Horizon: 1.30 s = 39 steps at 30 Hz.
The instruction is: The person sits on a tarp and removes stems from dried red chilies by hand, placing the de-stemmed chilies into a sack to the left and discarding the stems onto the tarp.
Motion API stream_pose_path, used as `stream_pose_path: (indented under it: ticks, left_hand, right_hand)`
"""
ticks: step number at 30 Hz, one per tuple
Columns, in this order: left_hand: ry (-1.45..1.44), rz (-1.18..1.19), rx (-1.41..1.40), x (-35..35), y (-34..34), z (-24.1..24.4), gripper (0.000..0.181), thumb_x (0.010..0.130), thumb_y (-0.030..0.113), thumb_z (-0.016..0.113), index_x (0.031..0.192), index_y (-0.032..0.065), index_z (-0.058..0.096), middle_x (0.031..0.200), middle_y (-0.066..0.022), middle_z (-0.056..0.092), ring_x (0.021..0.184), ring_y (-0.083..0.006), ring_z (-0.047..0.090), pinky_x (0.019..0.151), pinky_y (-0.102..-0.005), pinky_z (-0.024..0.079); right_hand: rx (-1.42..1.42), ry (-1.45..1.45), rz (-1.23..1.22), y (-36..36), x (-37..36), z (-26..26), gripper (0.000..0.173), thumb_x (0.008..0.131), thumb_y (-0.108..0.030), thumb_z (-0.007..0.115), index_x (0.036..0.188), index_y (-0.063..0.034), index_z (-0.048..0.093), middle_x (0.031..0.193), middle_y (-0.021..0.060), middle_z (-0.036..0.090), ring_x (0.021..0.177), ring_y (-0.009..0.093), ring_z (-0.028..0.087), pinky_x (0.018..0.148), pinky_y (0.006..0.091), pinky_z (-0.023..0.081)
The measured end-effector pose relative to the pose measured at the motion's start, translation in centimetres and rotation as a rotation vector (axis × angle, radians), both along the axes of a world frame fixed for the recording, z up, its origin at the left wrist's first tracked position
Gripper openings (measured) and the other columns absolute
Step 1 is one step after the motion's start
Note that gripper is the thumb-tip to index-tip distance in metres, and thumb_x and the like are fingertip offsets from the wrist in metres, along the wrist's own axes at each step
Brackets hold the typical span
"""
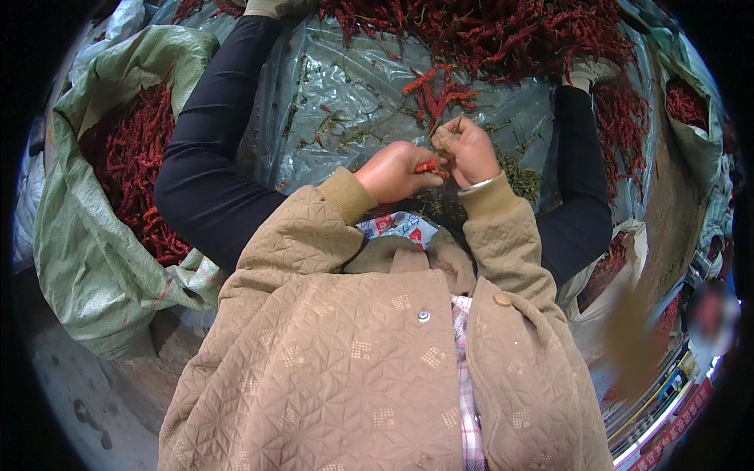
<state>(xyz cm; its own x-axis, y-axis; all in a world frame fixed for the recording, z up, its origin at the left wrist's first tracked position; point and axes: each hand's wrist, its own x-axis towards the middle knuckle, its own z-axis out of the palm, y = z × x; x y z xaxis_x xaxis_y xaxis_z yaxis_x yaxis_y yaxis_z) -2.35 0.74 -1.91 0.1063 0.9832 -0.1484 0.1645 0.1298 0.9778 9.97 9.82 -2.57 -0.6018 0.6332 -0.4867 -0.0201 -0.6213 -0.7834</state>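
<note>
My left hand is curled around several dried red chili peppers, whose ends show between its fingers and thumb. Close beside it, my right hand pinches thin greenish chili stems between thumb and fingertips. Just beyond the fingers, a small spread of red chilies has its stems pointing toward the right hand; whether it is held or lies on the sheet is hard to tell. Below the hands, a printed white, blue and red cloth or bag shows in my lap.
A clear plastic sheet with scattered stems lies between my legs. Beyond it rises a heap of dried chilies. Loose stems are piled near my right leg. A woven sack of chilies stands left; other sacks stand right. A blurred person is at right.
</note>
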Motion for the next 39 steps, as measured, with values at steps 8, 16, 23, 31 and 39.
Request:
stream_pose_path:
  ticks: [8,16,23,31,39]
  left_hand:
    - [-0.367,0.208,-0.161,-0.9,0.3,-0.7,0.02,0.078,0.015,0.061,0.09,0.0001,0.057,0.074,-0.0015,0.057,0.065,-0.0074,0.05,0.059,-0.0222,0.043]
    - [-0.433,0.407,-0.149,-3.7,-0.1,5.0,0.018,0.082,0.016,0.054,0.094,0.0017,0.055,0.073,-0.0059,0.057,0.06,-0.0109,0.055,0.05,-0.0219,0.044]
    - [0.351,1.1,0.448,-25.7,-8.1,15.0,0.026,0.084,0.021,0.053,0.1,-0.0004,0.053,0.075,-0.0066,0.057,0.063,-0.0123,0.056,0.054,-0.0203,0.046]
    - [1.483,1.016,-0.289,-38.0,-23.1,7.3,0.08,0.068,0.042,0.066,0.123,-0.0045,0.031,0.121,-0.025,0.039,0.114,-0.0327,0.038,0.094,-0.0373,0.03]
    - [0.505,0.754,0.184,-19.2,-4.3,12.6,0.023,0.081,0.01,0.055,0.099,-0.0031,0.056,0.086,-0.0073,0.06,0.077,-0.011,0.056,0.07,-0.0209,0.043]
  right_hand:
    - [0.468,-0.163,-0.123,4.3,8.8,5.4,0.013,0.082,-0.005,0.047,0.094,0.0008,0.047,0.071,0.0037,0.05,0.063,0.01,0.048,0.056,0.0223,0.04]
    - [0.889,-0.565,0.241,5.1,13.0,5.3,0.012,0.08,-0.003,0.042,0.088,-0.0013,0.051,0.065,0.0063,0.053,0.061,0.011,0.053,0.057,0.0248,0.043]
    - [0.909,-0.659,0.829,5.1,9.9,-4.0,0.009,0.068,0.0,0.048,0.074,-0.0012,0.054,0.068,0.0179,0.055,0.067,0.036,0.052,0.058,0.0377,0.04]
    - [1.16,-0.704,0.775,5.5,6.6,-1.7,0.025,0.07,-0.017,0.06,0.093,-0.0077,0.057,0.085,0.0137,0.055,0.082,0.032,0.053,0.07,0.0368,0.043]
    - [1.65,-0.842,0.74,7.2,-6.4,-7.5,0.019,0.066,-0.004,0.056,0.085,-0.0062,0.056,0.083,0.0129,0.053,0.082,0.033,0.051,0.067,0.0387,0.042]
